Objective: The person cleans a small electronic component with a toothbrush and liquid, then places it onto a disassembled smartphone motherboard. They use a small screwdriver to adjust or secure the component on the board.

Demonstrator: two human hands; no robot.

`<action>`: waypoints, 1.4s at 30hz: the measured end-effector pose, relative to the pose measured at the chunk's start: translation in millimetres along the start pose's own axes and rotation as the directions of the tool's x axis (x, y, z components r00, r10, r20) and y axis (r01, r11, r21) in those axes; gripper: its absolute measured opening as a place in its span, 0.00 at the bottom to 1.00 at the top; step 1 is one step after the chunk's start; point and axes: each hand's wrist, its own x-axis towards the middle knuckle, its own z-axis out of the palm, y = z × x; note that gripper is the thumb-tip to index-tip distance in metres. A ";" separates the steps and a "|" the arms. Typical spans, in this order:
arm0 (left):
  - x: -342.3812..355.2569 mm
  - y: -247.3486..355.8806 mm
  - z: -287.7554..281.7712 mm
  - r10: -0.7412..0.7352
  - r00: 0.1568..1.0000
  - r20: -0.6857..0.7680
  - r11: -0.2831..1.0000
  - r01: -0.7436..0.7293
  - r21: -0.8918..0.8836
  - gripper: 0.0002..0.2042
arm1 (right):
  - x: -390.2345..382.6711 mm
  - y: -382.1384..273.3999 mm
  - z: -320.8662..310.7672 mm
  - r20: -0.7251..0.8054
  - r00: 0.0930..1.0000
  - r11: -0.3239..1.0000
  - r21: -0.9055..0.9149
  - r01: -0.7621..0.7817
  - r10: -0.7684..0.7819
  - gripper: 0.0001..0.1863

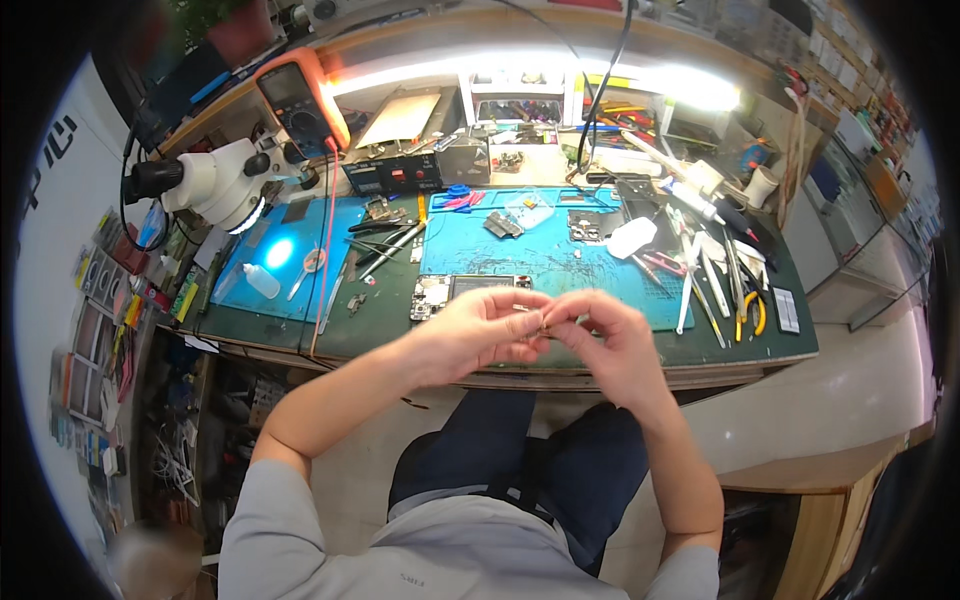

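My left hand [485, 330] and my right hand [610, 350] meet over the bench's front edge, thumbs and fingertips pinched round a tiny part [542, 329], too small and hidden to name. Just behind my left hand lies an opened phone [432, 292] with its insides showing, on the front of the blue mat [465, 255]. A small circuit assembly [585, 225] and a white oval object [630, 237] lie farther back on the mat.
A microscope [210, 180] and red multimeter [300, 100] stand at the left, with a squeeze bottle [262, 281] below. Tweezers and pliers [752, 315] crowd the right. A power unit [390, 176] and lit shelf sit behind; a glass counter [855, 240] is at right.
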 end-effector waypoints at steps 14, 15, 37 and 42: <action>63.9 31.1 -46.2 0.414 0.898 -0.148 0.835 -0.310 0.455 0.21 | 88.5 25.4 -4.8 0.083 0.989 0.861 -0.486 0.148 -0.123 0.18; 64.7 25.7 -46.3 0.467 0.875 -0.130 0.779 -0.337 0.528 0.21 | 88.3 23.6 -5.1 0.108 0.989 0.846 -0.515 0.139 -0.097 0.20; -2.8 19.8 -54.1 0.379 0.888 0.259 -0.184 -0.202 0.962 0.51 | 5.2 28.8 -17.1 -0.038 0.994 0.631 -0.775 0.039 -0.107 0.18; -0.8 19.0 -54.4 0.348 0.903 0.253 -0.202 -0.191 0.961 0.49 | -17.1 35.0 -84.2 -0.321 0.927 0.276 -0.925 -0.262 -0.194 0.11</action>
